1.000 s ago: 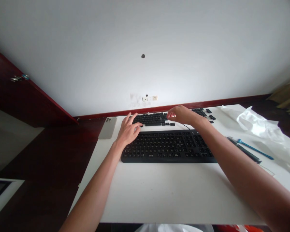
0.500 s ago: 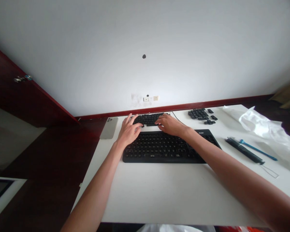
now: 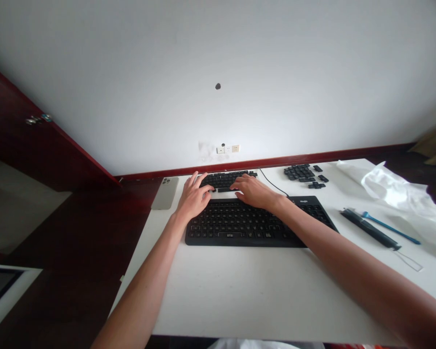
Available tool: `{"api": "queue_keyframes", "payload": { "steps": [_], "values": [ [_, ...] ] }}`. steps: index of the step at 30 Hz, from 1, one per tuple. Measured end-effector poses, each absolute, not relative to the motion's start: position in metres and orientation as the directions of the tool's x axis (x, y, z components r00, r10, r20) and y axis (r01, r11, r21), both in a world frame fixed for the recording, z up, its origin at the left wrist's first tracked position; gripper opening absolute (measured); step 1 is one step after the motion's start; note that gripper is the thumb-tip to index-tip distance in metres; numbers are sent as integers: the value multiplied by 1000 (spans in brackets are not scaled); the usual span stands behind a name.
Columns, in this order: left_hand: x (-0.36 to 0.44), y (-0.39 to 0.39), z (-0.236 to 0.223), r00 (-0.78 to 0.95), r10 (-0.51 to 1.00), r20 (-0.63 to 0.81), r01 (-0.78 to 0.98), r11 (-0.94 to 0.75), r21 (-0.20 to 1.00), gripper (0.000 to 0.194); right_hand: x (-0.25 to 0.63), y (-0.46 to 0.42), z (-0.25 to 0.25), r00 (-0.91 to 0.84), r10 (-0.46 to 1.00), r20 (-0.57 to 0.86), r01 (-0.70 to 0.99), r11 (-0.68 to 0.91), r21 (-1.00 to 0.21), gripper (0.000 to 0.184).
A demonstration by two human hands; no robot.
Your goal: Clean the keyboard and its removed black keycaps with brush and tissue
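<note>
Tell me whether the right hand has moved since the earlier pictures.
Yes: the right hand has moved left and nearer the person, judged against the wall socket.

An office-like room — white desk point(image 3: 240, 291), black keyboard point(image 3: 240, 225), wall sockets point(image 3: 227, 149)

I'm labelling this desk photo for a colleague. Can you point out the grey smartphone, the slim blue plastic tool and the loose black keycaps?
Grey smartphone point(image 3: 164, 194): head view, middle of its back.
Slim blue plastic tool point(image 3: 390, 228): head view, middle of its shaft.
Loose black keycaps point(image 3: 296, 172): head view, middle of the main cluster.
</note>
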State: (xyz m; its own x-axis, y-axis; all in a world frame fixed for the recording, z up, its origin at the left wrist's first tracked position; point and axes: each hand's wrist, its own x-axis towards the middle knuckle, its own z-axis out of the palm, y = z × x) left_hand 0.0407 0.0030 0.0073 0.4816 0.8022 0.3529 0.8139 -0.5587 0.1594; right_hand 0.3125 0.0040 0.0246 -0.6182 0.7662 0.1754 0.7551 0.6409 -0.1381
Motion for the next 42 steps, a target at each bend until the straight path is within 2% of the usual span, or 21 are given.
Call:
{"api": "queue_keyframes", "payload": {
  "steps": [42],
  "values": [
    [42,0,5,459,814,355,830,-536,157,29,304,0,22,-614,766,188,760,639,-121,33]
  ]
}}
